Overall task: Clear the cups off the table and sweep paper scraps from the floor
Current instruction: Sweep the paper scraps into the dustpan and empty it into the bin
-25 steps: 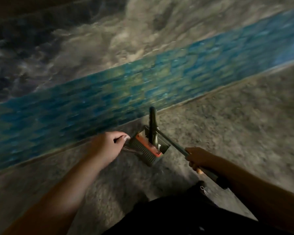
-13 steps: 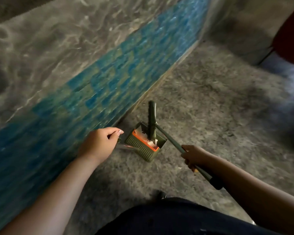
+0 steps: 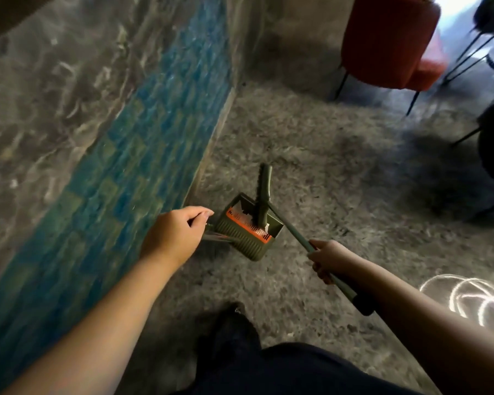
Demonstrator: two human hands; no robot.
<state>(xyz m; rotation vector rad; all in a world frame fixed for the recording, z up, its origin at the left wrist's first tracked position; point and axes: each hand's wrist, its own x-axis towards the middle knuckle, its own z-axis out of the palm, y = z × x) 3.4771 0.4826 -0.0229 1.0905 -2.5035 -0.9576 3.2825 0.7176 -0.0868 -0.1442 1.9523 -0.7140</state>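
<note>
A green dustpan [image 3: 247, 235] with an orange comb edge hangs above the grey floor, with pale scraps showing inside it. My left hand [image 3: 177, 235] grips its handle at the pan's left side. A green broom head [image 3: 263, 195] stands upright in the pan. Its long thin handle [image 3: 325, 266] slants down to the right, and my right hand [image 3: 330, 259] is curled around it. No cups or table top are in view.
A wall [image 3: 103, 132] with a blue tiled band runs along the left. A red chair [image 3: 388, 44] stands at the far right, with dark chair legs [image 3: 468, 52] beyond it. A bright coiled light pattern [image 3: 474, 297] lies on the floor at right. My dark shoe [image 3: 234, 332] is below.
The view has swung to the right along the wall, bringing the red chair and more floor into sight. Both hands keep the same hold on dustpan and broom.
</note>
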